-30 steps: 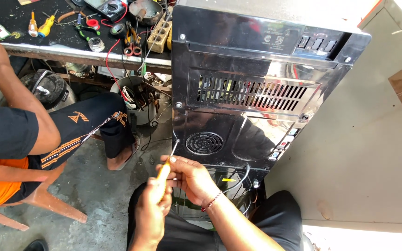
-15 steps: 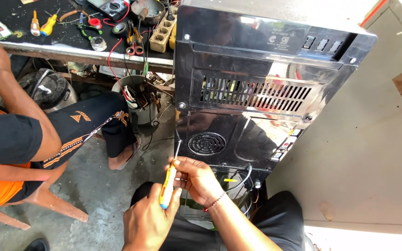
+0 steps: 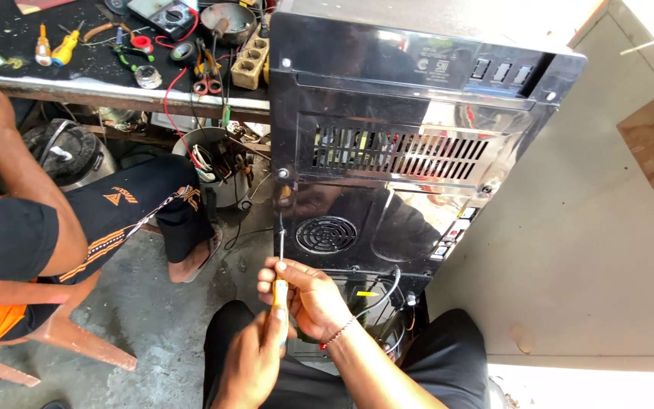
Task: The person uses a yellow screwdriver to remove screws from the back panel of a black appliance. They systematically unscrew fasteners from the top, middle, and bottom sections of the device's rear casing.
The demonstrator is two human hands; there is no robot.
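Left hand (image 3: 251,362) and right hand (image 3: 308,297), fingers grasping yellow-handled screwdriver (image 3: 280,284), against black appliance (image 3: 410,151)

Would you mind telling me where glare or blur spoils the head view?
Head view: bright reflections wash out the glossy black appliance back panel; the pale floor at bottom right is overexposed; both hands, left and right, on the yellow-handled screwdriver are sharp.

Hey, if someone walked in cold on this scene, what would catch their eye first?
The big glossy black appliance standing upper centre, its slotted vent and round fan grille facing the camera. Just below, the left hand and right hand hold a yellow-handled screwdriver pointing up at its left edge. At far left, a seated person reaches toward a cluttered workbench.
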